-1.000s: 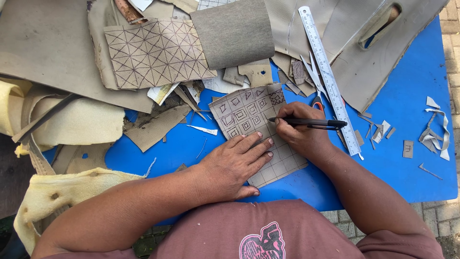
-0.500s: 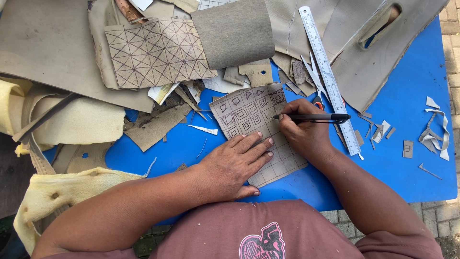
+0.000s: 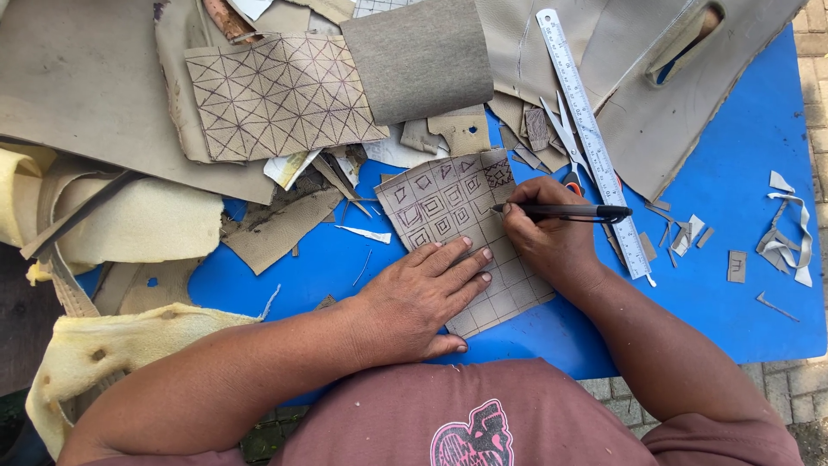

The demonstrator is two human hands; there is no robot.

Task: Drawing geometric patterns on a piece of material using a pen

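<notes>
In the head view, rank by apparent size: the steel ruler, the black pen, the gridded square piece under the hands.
1. gridded square piece, partly covered
2. steel ruler
3. black pen

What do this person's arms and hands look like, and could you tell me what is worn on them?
Both arms are bare from the hands up past the elbows. The left hand and right hand have no gloves, rings, watch or bracelets in view. A reddish-brown short-sleeved shirt with a pink and black emblem covers the chest and shoulders.
</notes>
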